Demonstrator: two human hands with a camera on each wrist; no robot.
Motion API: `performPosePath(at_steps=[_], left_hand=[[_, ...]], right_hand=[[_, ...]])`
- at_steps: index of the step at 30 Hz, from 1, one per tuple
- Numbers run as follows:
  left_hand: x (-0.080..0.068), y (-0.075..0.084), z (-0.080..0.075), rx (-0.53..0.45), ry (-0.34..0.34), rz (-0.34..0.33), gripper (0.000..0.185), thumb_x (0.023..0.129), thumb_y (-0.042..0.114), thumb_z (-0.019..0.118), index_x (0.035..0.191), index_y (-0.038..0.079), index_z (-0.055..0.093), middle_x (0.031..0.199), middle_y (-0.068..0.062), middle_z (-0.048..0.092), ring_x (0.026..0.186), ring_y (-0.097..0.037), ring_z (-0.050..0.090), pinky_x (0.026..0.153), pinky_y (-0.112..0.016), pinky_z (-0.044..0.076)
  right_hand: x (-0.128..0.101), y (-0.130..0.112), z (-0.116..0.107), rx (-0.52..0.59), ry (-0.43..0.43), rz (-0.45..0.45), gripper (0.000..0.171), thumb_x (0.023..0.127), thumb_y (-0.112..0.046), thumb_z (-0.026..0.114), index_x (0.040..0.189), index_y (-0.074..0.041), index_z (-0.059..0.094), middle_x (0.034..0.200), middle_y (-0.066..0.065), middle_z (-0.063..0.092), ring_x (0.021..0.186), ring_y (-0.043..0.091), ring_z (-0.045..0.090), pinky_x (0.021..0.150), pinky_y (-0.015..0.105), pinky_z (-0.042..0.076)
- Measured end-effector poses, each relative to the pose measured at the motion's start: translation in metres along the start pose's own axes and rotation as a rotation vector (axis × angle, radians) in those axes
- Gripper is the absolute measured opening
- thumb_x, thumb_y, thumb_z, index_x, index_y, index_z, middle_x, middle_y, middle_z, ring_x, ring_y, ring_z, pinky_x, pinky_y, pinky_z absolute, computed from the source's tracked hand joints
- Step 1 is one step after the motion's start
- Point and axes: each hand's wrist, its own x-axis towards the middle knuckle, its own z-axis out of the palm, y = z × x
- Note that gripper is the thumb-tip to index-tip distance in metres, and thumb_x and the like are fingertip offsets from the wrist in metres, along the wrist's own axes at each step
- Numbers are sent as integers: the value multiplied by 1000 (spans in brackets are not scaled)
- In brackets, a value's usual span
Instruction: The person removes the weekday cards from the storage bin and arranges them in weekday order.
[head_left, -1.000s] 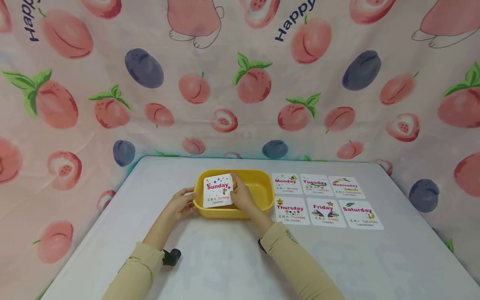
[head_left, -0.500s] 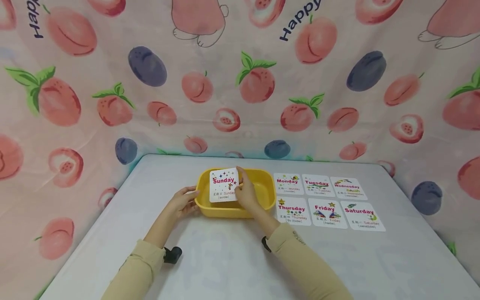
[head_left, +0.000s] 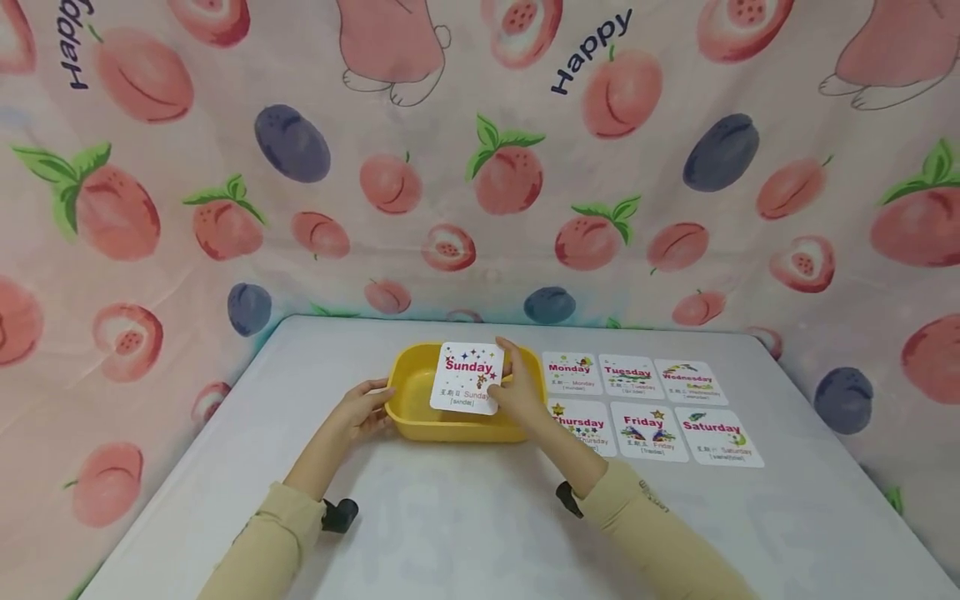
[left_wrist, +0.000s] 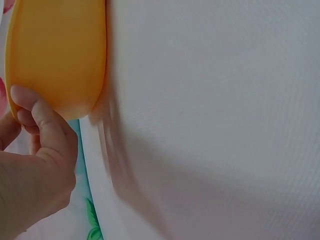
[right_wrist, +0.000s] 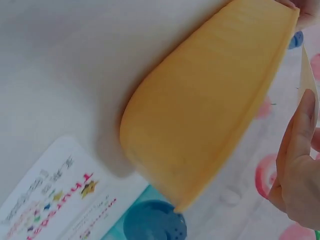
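Note:
My right hand [head_left: 522, 398] pinches a white card printed "Sunday" [head_left: 470, 367] by its right edge, thumb in front. The card is held face-up and tilted over a yellow plastic basin [head_left: 450, 432], whose inside shows bare at the left. In the right wrist view that hand [right_wrist: 300, 175] is above the basin's rim, and the card appears nearly edge-on. At the basin's left end my left hand [head_left: 364, 408] grips the rim between thumb and fingers, as the left wrist view also shows with the fingers against the yellow wall [left_wrist: 57, 50].
Right of the basin, day cards lie in two rows: Monday [head_left: 572, 372], Tuesday [head_left: 632, 377] and Wednesday [head_left: 692, 382] behind, Thursday [head_left: 581, 423], Friday [head_left: 649, 432] and Saturday [head_left: 718, 437] in front. My right wrist partly covers Thursday. A fruit-print cloth [head_left: 495, 250] hangs behind the white table [head_left: 450, 525].
My right hand has lifted the Sunday card and carried it rightward across the basin. My left hand has stayed on the rim. The laid-out cards have not moved.

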Motion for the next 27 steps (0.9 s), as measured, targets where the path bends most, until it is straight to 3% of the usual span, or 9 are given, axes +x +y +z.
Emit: performPosePath(at_steps=[6, 15, 21, 27], left_hand=[[-1, 4, -5, 2, 2, 13, 45, 96, 10, 53, 137, 3, 36, 85, 0, 55, 68, -8, 52, 56, -14, 49], [-2, -2, -6, 32, 3, 5, 46, 96, 11, 53, 138, 2, 36, 95, -4, 54, 72, -9, 51, 58, -14, 50], [-3, -4, -9, 38, 19, 4, 44, 97, 11, 52, 137, 3, 36, 93, -5, 55, 65, -7, 52, 55, -14, 50], [-1, -3, -2, 63, 11, 10, 43, 97, 11, 52, 136, 3, 37, 96, -7, 55, 65, -7, 53, 56, -15, 50]], right_hand=[[-10, 0, -21, 3, -85, 59, 73, 81, 12, 56, 145, -15, 32, 93, 7, 39, 57, 10, 36, 55, 17, 40], [-39, 23, -62, -4, -160, 160, 72, 80, 11, 61, 143, -10, 34, 92, 8, 53, 74, 13, 55, 65, 24, 54], [-55, 32, -75, -17, -190, 178, 73, 79, 8, 63, 143, -10, 33, 100, 12, 59, 75, 14, 58, 68, 28, 56], [-71, 44, -97, -96, -195, 196, 73, 79, 6, 64, 143, -11, 33, 105, 13, 60, 75, 16, 58, 66, 31, 56]])
